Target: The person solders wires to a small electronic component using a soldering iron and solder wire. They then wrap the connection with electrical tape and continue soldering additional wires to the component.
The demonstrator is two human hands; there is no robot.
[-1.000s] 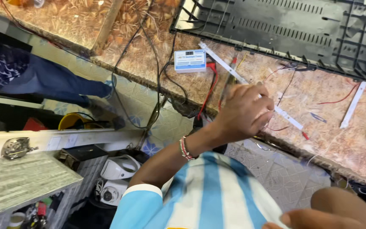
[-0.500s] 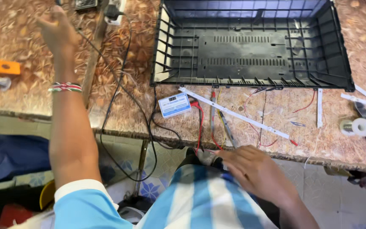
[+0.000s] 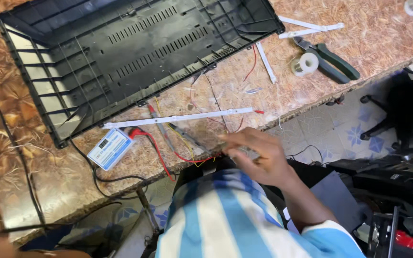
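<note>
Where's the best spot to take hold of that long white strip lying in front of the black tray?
Probably the right end of the long white strip, coming from the table's front edge. It lies flat and free there, close to the right hand, while probes and wires cross its middle and the small blue-and-white tester sits against its left end.

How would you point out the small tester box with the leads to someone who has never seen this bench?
Start at the big black plastic back cover lying on the brown patterned table. Just below its lower left corner, at the end of the long white strip, lies the tester box. It is the only flat blue-and-white box there, with red and black leads.
</note>
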